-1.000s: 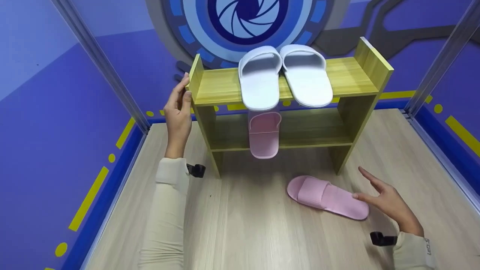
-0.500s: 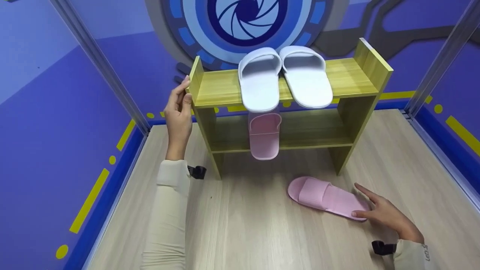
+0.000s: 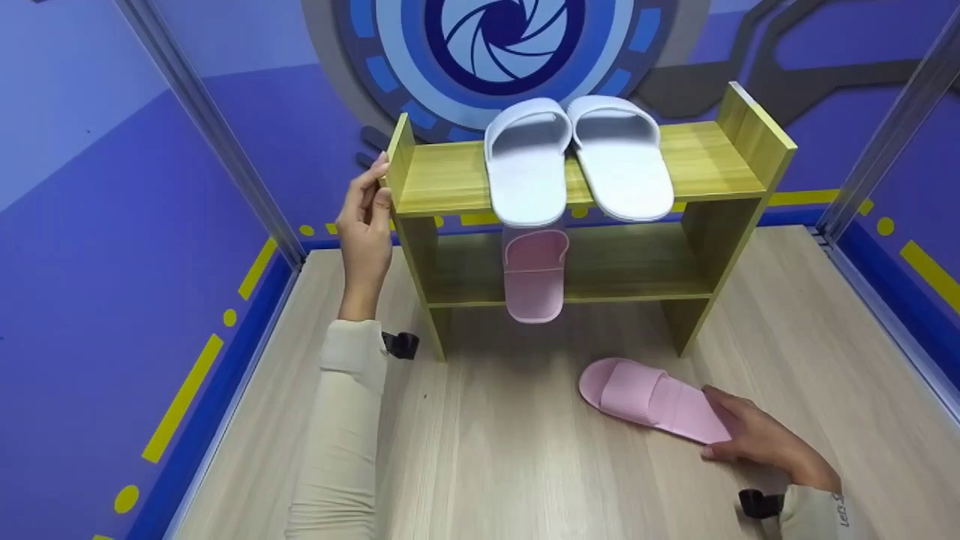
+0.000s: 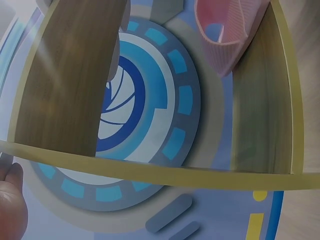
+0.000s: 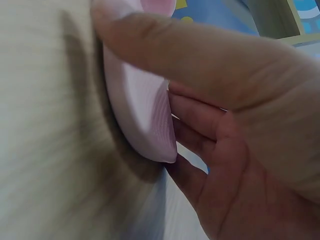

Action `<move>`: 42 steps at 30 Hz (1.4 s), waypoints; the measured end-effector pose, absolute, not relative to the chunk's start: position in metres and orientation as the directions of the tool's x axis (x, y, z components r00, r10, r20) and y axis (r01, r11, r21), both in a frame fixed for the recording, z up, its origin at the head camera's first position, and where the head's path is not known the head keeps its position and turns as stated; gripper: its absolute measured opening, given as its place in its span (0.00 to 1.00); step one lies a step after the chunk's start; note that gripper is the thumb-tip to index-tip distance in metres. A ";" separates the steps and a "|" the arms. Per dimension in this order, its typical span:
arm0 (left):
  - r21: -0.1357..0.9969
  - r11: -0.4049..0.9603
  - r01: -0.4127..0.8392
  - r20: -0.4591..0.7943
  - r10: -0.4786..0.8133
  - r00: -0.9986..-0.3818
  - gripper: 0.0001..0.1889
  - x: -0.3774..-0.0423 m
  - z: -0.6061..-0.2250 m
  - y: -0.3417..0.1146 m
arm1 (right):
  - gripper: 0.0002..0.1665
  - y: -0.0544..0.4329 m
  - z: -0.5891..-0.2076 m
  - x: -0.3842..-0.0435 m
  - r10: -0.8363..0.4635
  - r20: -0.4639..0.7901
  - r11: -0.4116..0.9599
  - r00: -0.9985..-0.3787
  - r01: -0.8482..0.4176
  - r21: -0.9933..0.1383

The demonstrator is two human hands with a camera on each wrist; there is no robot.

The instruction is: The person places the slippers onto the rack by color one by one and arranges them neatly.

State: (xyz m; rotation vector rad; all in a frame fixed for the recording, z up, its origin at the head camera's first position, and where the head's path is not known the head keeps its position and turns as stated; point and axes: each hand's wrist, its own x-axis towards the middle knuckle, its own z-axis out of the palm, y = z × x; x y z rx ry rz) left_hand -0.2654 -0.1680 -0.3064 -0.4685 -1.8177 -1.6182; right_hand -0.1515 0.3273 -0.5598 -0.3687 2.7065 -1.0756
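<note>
At the lower right in the head view, my right hand [image 3: 765, 439] grips the heel end of a pink slipper [image 3: 634, 394] on the floor, thumb on the near edge and fingers on the far one. The right wrist view shows the slipper's heel [image 5: 142, 110] between thumb and fingers. My left hand [image 3: 366, 232] holds the left side panel of a yellow wooden shoe rack [image 3: 442, 176] near its top. In the left wrist view, part of that hand [image 4: 12, 205] shows at the left edge, beside the panel [image 4: 150, 172].
Two white slippers, a left one [image 3: 529, 180] and a right one [image 3: 626, 172], stand side by side on the top shelf. Another pink slipper [image 3: 534, 292] sits on the lower shelf, toes inward. Blue patterned walls [image 3: 180, 247] enclose the wood-grain surface [image 3: 517, 450].
My right hand has come down over the pink slipper's heel and closed around it. The left hand stays at the rack's side panel. The view has shifted slightly.
</note>
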 end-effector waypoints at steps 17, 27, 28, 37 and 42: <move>0.728 0.155 0.668 0.686 -0.173 -0.707 0.16 -0.280 -0.320 -0.173 | 0.56 0.322 -0.556 -0.161 -0.303 -0.154 0.758 -0.941 -0.140 -0.637; 0.731 0.169 0.662 0.683 -0.177 -0.709 0.16 -0.280 -0.318 -0.173 | 0.54 0.322 -0.557 -0.167 -0.325 -0.041 0.772 -0.945 -0.241 -0.588; 0.725 0.168 0.668 0.689 -0.176 -0.703 0.16 -0.283 -0.321 -0.174 | 0.54 0.322 -0.556 -0.167 -0.323 -0.026 0.770 -0.946 -0.247 -0.589; 0.690 0.176 0.702 0.724 -0.161 -0.671 0.16 -0.287 -0.325 -0.175 | 0.55 0.322 -0.545 -0.170 -0.321 -0.068 0.770 -0.945 -0.218 -0.600; 0.694 0.182 0.697 0.720 -0.167 -0.674 0.16 -0.286 -0.326 -0.175 | 0.55 0.320 -0.536 -0.170 -0.319 -0.121 0.770 -0.940 -0.183 -0.611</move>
